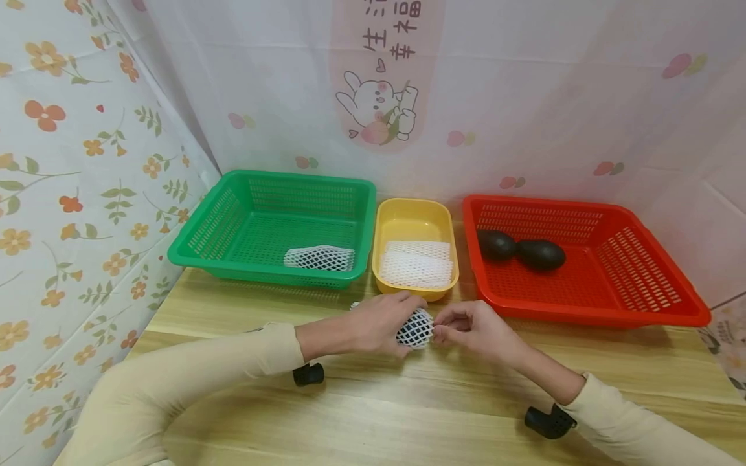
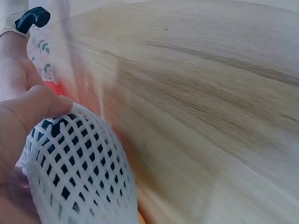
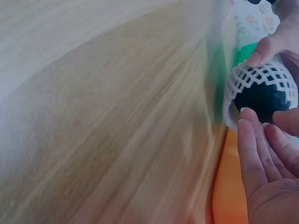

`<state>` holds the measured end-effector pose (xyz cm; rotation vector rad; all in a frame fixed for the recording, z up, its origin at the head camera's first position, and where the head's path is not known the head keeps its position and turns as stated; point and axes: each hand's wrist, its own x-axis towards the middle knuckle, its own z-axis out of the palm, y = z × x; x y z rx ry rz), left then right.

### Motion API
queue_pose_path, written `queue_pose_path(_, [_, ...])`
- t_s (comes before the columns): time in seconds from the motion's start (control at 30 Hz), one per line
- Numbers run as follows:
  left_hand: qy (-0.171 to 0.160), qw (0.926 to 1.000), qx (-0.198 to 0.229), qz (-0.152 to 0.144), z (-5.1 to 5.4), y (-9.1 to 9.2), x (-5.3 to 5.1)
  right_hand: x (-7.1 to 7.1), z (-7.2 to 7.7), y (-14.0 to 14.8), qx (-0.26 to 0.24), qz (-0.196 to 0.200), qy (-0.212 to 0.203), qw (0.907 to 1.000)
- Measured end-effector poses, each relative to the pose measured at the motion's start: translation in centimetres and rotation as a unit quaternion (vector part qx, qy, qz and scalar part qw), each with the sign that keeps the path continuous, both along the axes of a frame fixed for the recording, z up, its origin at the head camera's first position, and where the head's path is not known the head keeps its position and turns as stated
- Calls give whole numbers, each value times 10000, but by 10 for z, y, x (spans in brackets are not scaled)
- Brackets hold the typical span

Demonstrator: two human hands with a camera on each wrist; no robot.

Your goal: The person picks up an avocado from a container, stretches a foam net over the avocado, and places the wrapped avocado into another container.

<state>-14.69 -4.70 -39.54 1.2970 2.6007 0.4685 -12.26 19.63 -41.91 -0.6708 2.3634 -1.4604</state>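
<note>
A dark avocado in a white foam net sleeve (image 1: 415,329) lies over the table in front of the yellow tray. My left hand (image 1: 381,323) grips it from above, with the thumb across the netting in the left wrist view. At the sleeve's open right end, my right hand (image 1: 480,330) pinches the edge between thumb and fingertips. In the right wrist view the dark end of the avocado (image 3: 261,100) shows through that opening, right by the fingertips. The left part of the sleeve is mostly hidden under the left hand.
A green basket (image 1: 271,275) at the back left holds a netted dark avocado (image 1: 319,258). Folded white foam sleeves (image 1: 416,268) lie in the yellow tray (image 1: 414,210). Two bare avocados (image 1: 541,255) sit in the red basket (image 1: 588,317) at right. A printed curtain hangs behind.
</note>
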Motion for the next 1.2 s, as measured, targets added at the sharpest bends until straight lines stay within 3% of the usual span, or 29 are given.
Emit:
queue_pose_path(0.27, [-317, 9993, 153, -131, -4, 13, -3, 1, -1, 10, 150, 80, -224, 9996])
queue_pose_path(0.5, [-934, 9942, 518, -142, -9, 6, -6, 2, -6, 14, 246, 198, -567, 9979])
queue_pose_path(0.77, [-1025, 9941, 267, 214, -9, -9, -8, 1, -8, 16, 56, 333, -959, 9948])
queue_pose_path(0.97, [-963, 9951, 163, 130, -6, -10, -11, 1, -9, 16, -159, 481, -1210, 9914])
queue_pose_path(1.2, [-1131, 9927, 415, 0, -5, -10, -8, -1, -9, 13, -365, 369, -1336, 9897])
